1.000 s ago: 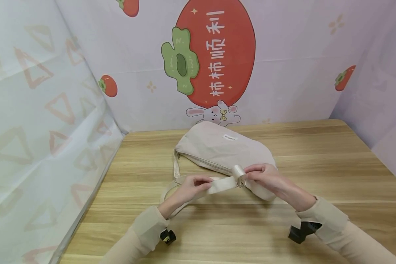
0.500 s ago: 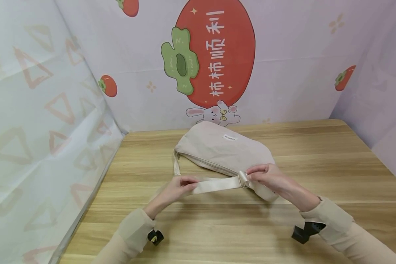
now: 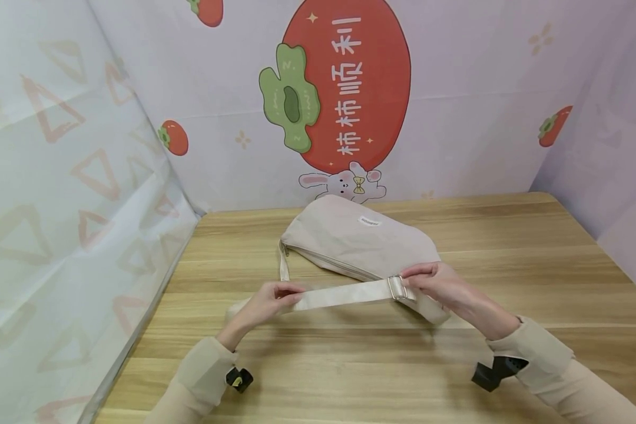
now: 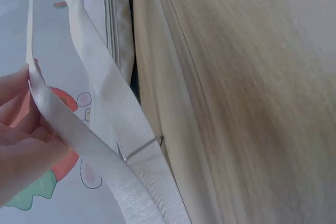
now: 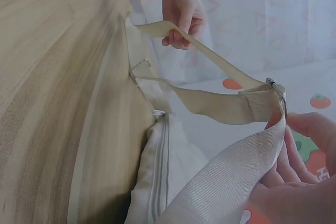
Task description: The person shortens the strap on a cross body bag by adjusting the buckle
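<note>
A cream shoulder bag with a zip and a small white label lies toward the back of the table. Its webbing strap is stretched nearly straight between both hands, in front of the bag. The left hand pinches the strap between thumb and fingers. At the other end, the right hand pinches the strap beside a metal slider buckle. In the right wrist view the strap loops through that buckle, close to the thumb. A second metal ring sits lower on the strap.
The wood-grain table runs beneath both forearms. A white printed cloth hangs behind it, with more cloth at both sides. Each wrist wears a black camera, one near the left sleeve.
The left hand has slid left along the strap, lengthening the taut stretch between the hands. The right hand has shifted slightly right, and the strap's curl at the buckle has flattened.
</note>
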Demonstrator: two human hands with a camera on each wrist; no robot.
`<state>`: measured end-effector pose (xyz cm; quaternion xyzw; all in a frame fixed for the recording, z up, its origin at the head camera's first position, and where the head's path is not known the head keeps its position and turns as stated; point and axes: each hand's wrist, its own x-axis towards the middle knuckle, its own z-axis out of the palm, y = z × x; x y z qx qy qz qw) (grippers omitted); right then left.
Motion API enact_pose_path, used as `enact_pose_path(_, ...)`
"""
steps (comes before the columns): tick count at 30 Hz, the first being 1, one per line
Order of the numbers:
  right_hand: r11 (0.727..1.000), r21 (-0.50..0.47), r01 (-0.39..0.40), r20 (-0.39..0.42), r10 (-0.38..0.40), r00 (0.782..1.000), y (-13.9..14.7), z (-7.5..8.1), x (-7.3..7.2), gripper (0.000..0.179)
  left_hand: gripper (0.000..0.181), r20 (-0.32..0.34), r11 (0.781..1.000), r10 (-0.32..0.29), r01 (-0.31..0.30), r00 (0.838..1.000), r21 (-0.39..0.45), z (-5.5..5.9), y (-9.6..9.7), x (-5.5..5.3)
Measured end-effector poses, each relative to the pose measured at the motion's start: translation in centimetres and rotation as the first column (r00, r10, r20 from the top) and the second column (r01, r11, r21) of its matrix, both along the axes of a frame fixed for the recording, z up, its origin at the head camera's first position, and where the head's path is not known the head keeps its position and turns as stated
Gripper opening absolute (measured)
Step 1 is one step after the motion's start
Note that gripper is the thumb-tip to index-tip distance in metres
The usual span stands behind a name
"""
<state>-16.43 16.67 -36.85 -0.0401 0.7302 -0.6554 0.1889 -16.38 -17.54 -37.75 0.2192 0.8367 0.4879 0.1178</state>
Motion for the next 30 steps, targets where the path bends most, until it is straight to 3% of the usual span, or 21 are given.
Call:
enact_pose_path(7,0.998,0.048,-0.026,0.01,0.026,1.0,0.0,0.2,0.2,0.02,0.021,-0.017,1.0,0.001,-0.001,1.0,-0.013,-2.2,-0.9,-1.1)
enact_pose_path(11,0.998,0.058,-0.033,0.007,0.032,0.999,-0.1,0.3,0.2,0.022,0.023,-0.011,1.0,0.01,-0.01,1.0,-0.025,-2.5,-0.8,-1.3)
enact_pose_path(16,0.998,0.053,-0.04,0.006,0.04,0.999,-0.3,0.3,0.2,0.024,0.022,-0.056,0.997,0.023,-0.026,0.998,-0.067,-2.3,0.2,-1.4)
enact_pose_path(18,0.998,0.054,-0.044,0.002,0.044,0.999,-0.4,0.4,0.2,0.025,0.022,-0.064,0.998,0.023,-0.027,0.998,-0.058,-1.3,1.1,-1.0)
enact_pose_path(20,0.997,0.057,-0.048,-0.005,0.048,0.999,-0.6,0.4,0.2,0.025,0.022,-0.072,0.999,0.025,-0.027,0.997,-0.027,-0.9,2.0,-0.9)
enact_pose_path(24,0.996,0.068,-0.049,-0.015,0.05,0.999,-0.9,0.5,0.4,0.026,0.021,-0.177,0.999,0.025,-0.018,0.984,0.04,-0.7,4.0,-0.6)
enact_pose_path(27,0.996,0.068,-0.049,-0.019,0.05,0.999,-1.1,0.5,0.4,0.026,0.023,-0.289,0.997,0.022,-0.001,0.957,0.072,-0.6,5.5,-0.3)
enact_pose_path(30,0.998,0.051,-0.042,-0.017,0.043,0.999,-1.3,0.4,0.4,0.024,0.029,-0.347,0.993,0.004,0.036,0.938,0.108,-0.2,7.2,0.2)
